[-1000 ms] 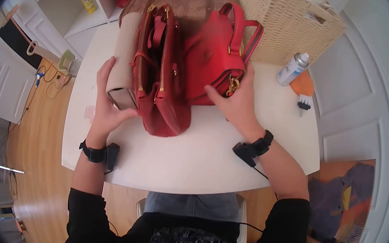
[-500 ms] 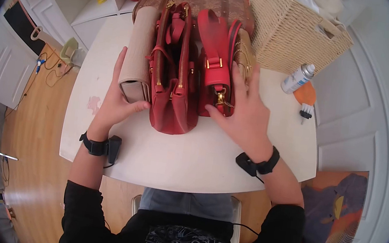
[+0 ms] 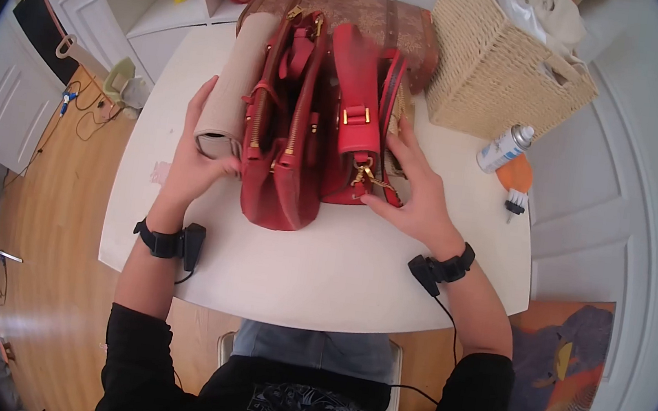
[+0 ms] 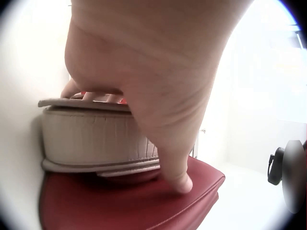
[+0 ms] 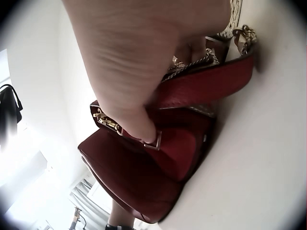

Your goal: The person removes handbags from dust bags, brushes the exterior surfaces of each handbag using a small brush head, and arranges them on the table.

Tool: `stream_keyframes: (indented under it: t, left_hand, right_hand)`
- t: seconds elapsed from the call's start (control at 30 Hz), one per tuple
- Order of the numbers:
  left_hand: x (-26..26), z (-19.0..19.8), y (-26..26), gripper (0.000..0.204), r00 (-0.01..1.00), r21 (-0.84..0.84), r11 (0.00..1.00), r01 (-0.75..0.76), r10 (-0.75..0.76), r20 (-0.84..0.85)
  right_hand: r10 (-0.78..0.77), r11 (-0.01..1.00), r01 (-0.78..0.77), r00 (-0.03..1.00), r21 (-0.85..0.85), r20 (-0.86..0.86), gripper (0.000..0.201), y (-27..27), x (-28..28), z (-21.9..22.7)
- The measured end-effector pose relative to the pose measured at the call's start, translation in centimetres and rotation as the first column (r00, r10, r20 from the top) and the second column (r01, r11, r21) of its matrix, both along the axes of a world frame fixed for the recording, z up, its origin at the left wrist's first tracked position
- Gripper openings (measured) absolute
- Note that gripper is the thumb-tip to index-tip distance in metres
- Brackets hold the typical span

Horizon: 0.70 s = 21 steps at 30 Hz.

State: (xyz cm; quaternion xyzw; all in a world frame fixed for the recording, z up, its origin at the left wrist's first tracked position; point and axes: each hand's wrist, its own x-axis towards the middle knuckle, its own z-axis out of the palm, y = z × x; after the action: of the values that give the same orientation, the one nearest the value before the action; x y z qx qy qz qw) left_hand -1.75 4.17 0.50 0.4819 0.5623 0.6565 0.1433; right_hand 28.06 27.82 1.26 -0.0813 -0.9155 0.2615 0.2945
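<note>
A beige handbag, a dark red handbag with its zipped top agape, and a bright red handbag with a wide strap stand side by side on the white table. My left hand grips the beige bag's near end, fingers along its outer side; the thumb rests on the dark red bag. My right hand holds the bright red bag, its thumb by the gold clasp. The right fingers reach round the far side, by a tan bag with a gold chain, and are partly hidden.
Behind the row lies a brown patterned case. A wicker basket stands at the back right. Near the table's right side are a spray can, an orange pad and a small brush.
The bright red bag has come down from a tilt to upright beside the dark red bag. My right hand has moved round its outer side. The left hand stays at the beige bag.
</note>
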Motion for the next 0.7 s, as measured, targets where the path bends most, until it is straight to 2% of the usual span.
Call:
stream_keyframes:
  t: [0.03,0.1,0.13,0.27,0.37,0.4,0.43,0.47,0.53,0.57,0.63,0.7]
  left_hand:
    - [-0.2,0.3,0.0,0.142,1.0,0.006,1.0,-0.004,0.004,-0.005]
    - [-0.3,0.6,-0.6,0.125,0.994,-0.042,0.993,-0.112,0.112,0.003]
    - [-0.3,0.5,-0.8,0.114,0.989,-0.043,0.989,-0.139,0.137,-0.046]
    - [-0.3,0.3,-0.7,0.115,0.986,-0.049,0.985,-0.166,0.165,-0.015]
    - [-0.3,0.0,-0.7,0.11,0.976,-0.051,0.979,-0.199,0.193,-0.105]
    - [-0.6,-0.4,-0.5,0.102,0.99,0.025,0.99,-0.141,0.141,0.007]
    - [-0.8,-0.6,-0.5,0.096,0.991,0.108,0.99,-0.09,0.077,0.113]
    - [-1.1,-0.6,-0.7,0.096,0.991,0.11,0.99,-0.088,0.076,0.107]
    - [-1.9,-0.7,-1.3,0.089,0.946,0.173,0.984,-0.04,-0.019,0.323]
    - [-2.6,-0.9,-1.5,0.089,0.946,0.172,0.984,-0.038,-0.02,0.322]
    - [-4.3,-1.7,-1.8,0.084,0.845,0.059,0.984,-0.168,0.113,0.522]
    - [-6.0,-3.7,-1.7,0.084,0.837,0.008,0.979,-0.204,0.17,0.521]
  right_hand:
    - [0.001,1.0,-0.001,1.0,0.016,0.009,0.101,-0.2,-0.4,0.0]
    - [0.002,1.0,-0.003,1.0,0.026,0.018,0.102,-0.1,-0.8,-0.2]
    - [0.041,0.999,-0.041,0.999,-0.031,0.002,0.103,0.2,-1.1,-0.3]
    - [0.125,0.967,-0.144,0.987,-0.209,-0.105,0.106,1.4,-1.4,-2.2]
    - [0.138,0.956,-0.146,0.989,-0.255,-0.046,0.102,1.8,-0.8,-2.3]
    - [0.138,0.955,-0.147,0.989,-0.256,-0.05,0.102,2.0,-0.6,-2.5]
    - [0.136,0.92,-0.164,0.986,-0.355,-0.101,0.099,2.1,-0.4,-2.7]
    - [0.128,0.875,-0.185,0.98,-0.447,-0.153,0.096,2.3,-0.3,-2.9]
    - [0.068,0.88,-0.14,0.983,-0.455,-0.171,0.094,2.2,0.3,-3.0]
    - [0.008,0.88,-0.092,0.984,-0.466,-0.18,0.092,2.1,0.5,-2.9]
    - [-0.038,0.866,-0.055,0.984,-0.497,-0.173,0.09,1.7,0.8,-2.9]
    - [-0.078,0.852,-0.018,0.984,-0.523,-0.162,0.087,1.8,1.0,-3.0]
